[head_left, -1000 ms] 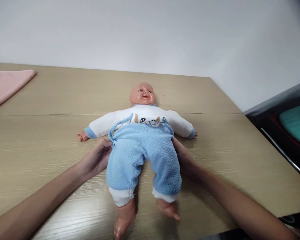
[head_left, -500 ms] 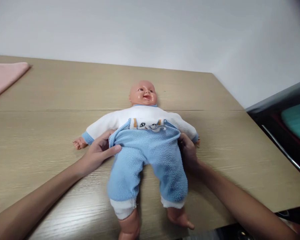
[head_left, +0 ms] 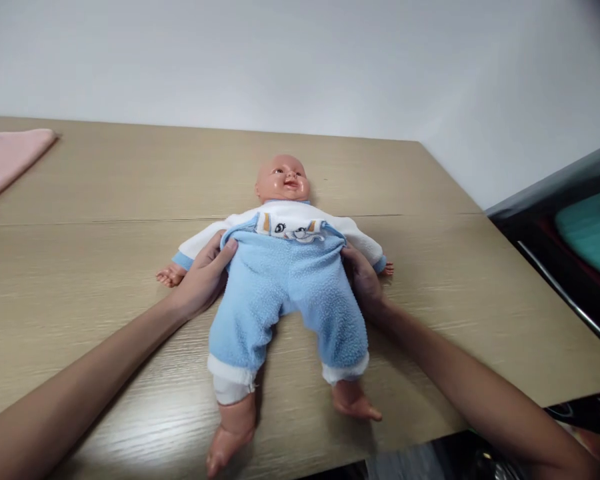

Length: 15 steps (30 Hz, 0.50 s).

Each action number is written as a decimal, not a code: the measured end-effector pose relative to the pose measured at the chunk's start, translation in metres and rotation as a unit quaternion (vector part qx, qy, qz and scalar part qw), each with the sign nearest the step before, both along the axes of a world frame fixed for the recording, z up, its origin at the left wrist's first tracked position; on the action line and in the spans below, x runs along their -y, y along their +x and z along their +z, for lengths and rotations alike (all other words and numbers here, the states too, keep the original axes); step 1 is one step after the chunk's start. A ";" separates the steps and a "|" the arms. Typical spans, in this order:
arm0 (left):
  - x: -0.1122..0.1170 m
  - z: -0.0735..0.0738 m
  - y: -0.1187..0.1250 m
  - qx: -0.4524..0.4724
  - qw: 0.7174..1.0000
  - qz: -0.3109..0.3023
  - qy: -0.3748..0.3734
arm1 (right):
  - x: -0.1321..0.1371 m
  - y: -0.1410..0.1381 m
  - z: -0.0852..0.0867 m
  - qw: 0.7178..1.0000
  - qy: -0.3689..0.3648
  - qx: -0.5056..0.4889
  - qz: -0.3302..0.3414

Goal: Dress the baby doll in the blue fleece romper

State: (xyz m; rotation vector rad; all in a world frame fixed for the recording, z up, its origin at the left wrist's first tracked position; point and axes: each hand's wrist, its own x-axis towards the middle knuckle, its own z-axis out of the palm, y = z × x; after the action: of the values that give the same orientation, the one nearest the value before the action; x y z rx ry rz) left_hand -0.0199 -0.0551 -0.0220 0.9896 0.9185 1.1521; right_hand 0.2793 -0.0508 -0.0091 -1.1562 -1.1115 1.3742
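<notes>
A bald baby doll [head_left: 283,179] lies on its back on the wooden table, head away from me and bare feet toward me. It wears a white top [head_left: 240,219] with blue cuffs and fleecy light blue trousers [head_left: 290,280] with white ankle bands. At the waist on the left, my left hand [head_left: 205,273] is closed on the trousers' edge, thumb on top of the cloth. My right hand [head_left: 365,280] grips the opposite side of the waist; its fingertips are hidden by the fabric. An animal face with eyes shows at the waistband.
On the far left of the table [head_left: 130,173] lies a folded pink cloth [head_left: 13,160]. Beyond the back edge rises a pale wall [head_left: 205,60]. A dark-framed object with a teal surface [head_left: 590,227] stands past the right edge. Dark things show below the front edge.
Both hands have moved up toward the doll's chest, drawing the trousers higher. The doll's left-side leg now shows more fully, down to the foot. The view has shifted slightly.
</notes>
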 end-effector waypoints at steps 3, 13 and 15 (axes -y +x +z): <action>-0.010 0.002 0.005 0.020 1.000 0.002 -0.019 | 0.000 -0.001 0.006 0.998 -0.027 -0.050 0.015; -0.007 0.011 -0.003 0.030 0.999 0.033 -0.018 | 0.007 0.014 0.016 0.999 0.031 -0.036 -0.011; -0.006 0.011 -0.002 0.012 0.999 0.034 0.015 | 0.004 0.018 0.015 0.999 0.046 -0.014 -0.020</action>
State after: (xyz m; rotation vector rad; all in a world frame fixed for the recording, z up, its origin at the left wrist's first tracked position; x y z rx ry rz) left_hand -0.0224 -0.0489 -0.0114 0.9724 0.9236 1.2361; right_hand 0.2974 -0.0550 0.0056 -1.0847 -1.1135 1.2913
